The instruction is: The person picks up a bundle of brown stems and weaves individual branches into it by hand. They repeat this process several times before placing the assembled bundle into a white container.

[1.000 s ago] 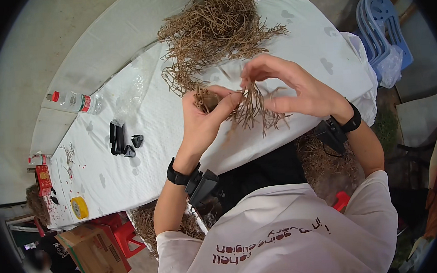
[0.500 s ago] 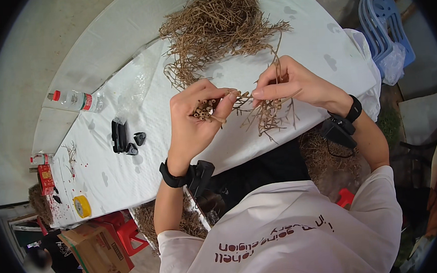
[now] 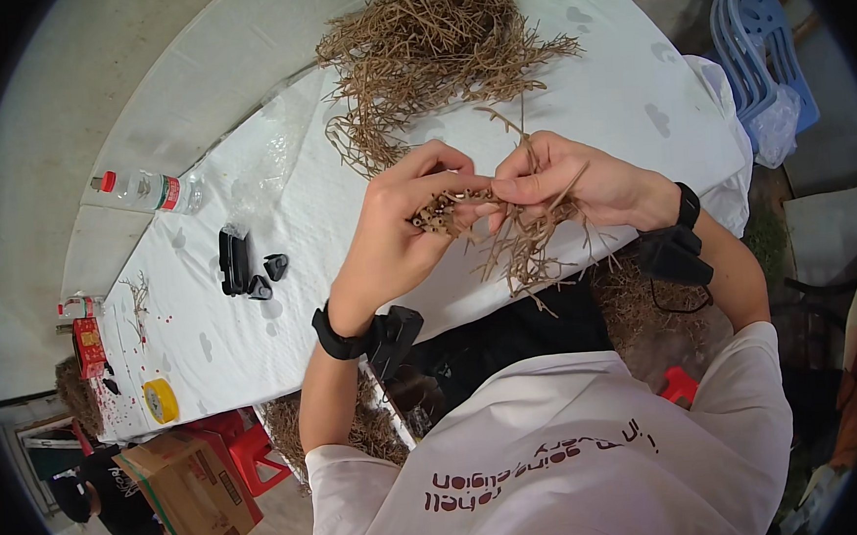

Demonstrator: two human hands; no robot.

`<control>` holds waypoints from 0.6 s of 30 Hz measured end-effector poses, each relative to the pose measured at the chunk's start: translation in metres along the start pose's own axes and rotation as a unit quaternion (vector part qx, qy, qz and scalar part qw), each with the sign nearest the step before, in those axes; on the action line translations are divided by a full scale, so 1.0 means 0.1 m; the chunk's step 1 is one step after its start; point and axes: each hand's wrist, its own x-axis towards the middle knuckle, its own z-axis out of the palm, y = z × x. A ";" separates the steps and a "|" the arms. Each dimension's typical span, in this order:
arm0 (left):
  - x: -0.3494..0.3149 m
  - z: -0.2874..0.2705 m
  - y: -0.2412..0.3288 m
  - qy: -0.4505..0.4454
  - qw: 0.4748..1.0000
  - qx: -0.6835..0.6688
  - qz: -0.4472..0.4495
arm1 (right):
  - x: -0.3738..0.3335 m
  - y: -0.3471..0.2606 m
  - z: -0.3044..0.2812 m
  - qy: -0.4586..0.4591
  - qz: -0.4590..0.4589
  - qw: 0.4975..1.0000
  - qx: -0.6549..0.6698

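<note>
My left hand (image 3: 401, 225) and my right hand (image 3: 570, 180) meet in front of my chest, both closed on one small bundle of dry brown twigs (image 3: 505, 233). The left fingers pinch its cut ends; loose stems hang down below the right hand. A big heap of the same dry twigs (image 3: 435, 46) lies on the white-covered table (image 3: 633, 78) just beyond my hands. Each wrist wears a black band with a small black device.
A plastic bottle with a red cap (image 3: 144, 190) lies at the table's far left edge. Black small parts (image 3: 242, 269), a yellow tape roll (image 3: 160, 400) and a red box (image 3: 88, 345) sit on the left. Blue stacked chairs (image 3: 758, 41) stand right; a cardboard box (image 3: 182, 484) and another person (image 3: 99, 489) lower left.
Both hands stayed joined on the bundle above the table's near edge; the fingers shifted along the stems and the hanging twigs swung. The camera view moved slightly.
</note>
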 end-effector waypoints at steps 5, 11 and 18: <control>-0.11 0.13 -0.10 0.016 0.976 -0.154 -0.154 | -0.12 -0.14 0.08 0.088 -0.017 0.960 -0.265; -0.11 0.01 -0.14 -0.036 0.994 0.100 0.036 | -0.15 -0.24 0.08 0.069 -0.010 0.937 -0.344; -0.22 -0.21 -0.06 -0.157 0.959 0.234 0.036 | -0.32 -0.32 0.10 0.045 0.000 0.904 -0.425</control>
